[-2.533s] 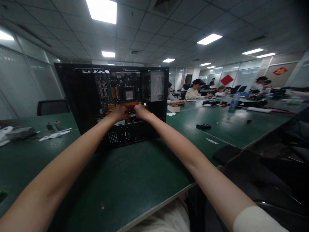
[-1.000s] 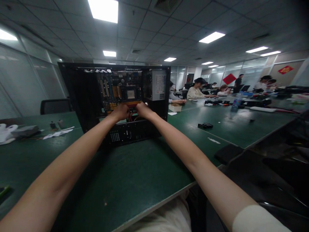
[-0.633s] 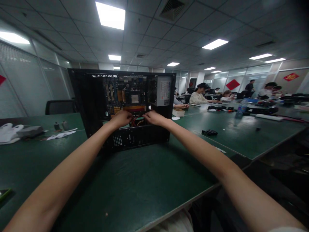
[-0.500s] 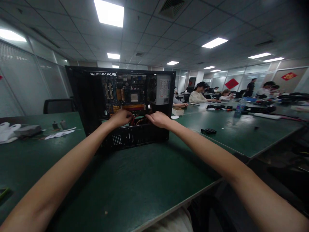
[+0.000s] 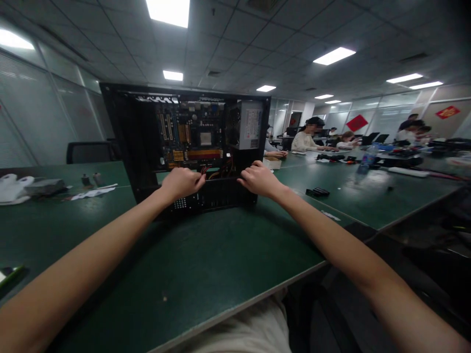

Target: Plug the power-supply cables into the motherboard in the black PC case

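Note:
An open black computer case (image 5: pixel 121 142) stands upright on the green table (image 5: pixel 221 255). Inside it are a motherboard (image 5: pixel 195 127) and, at the upper right, a silver power supply (image 5: pixel 251 125). My left hand (image 5: pixel 181 185) is closed on red and black cables (image 5: pixel 206 170) at the lower middle of the case opening. The fingers of my right hand (image 5: pixel 262 180) are curled at the case's lower right edge, and they seem to grip the frame there. More coloured wires hang between my two hands.
To the left lie a grey block (image 5: pixel 46 187), white plastic bags (image 5: pixel 13 189) and paper (image 5: pixel 93 192). Black parts (image 5: pixel 317 191) lie right of the case. Farther back are a bottle (image 5: pixel 369 156) and seated people (image 5: pixel 307 139).
My right hand has moved right, out of the wires to the edge of the case. My left hand has come slightly lower on the case with the cables. The view has shifted a little.

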`<state>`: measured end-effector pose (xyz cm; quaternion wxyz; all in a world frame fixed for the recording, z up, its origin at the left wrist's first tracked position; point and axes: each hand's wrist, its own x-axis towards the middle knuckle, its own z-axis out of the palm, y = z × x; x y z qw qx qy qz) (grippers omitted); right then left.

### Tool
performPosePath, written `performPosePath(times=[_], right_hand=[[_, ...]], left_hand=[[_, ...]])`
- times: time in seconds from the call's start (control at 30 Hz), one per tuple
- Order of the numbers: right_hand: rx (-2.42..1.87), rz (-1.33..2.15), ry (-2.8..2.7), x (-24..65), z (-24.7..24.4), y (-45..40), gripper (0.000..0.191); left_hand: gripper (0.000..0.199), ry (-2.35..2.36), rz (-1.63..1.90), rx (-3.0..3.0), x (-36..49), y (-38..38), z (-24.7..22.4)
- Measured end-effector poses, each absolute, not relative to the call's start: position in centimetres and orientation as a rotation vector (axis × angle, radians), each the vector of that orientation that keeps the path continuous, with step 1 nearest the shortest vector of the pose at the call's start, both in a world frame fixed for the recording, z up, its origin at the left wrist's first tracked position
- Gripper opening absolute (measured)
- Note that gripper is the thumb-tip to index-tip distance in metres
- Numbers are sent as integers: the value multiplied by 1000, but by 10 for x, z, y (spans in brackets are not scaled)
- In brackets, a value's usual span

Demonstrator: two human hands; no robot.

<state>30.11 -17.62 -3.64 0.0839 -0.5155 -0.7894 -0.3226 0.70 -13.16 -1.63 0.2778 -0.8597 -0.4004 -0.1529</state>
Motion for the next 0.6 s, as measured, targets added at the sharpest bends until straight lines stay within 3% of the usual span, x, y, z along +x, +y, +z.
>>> performPosePath(times=[0.33,0.6], right_hand=[[-1508,-977,-2348,284,-49,-169,37],[-1598,-987,-2351,263,-43,-168,48]], left_hand=[[59,-1250,-538,-2337,-10,-94,-12],[55,-1392,-886,-2398,-18,-76,-6]])
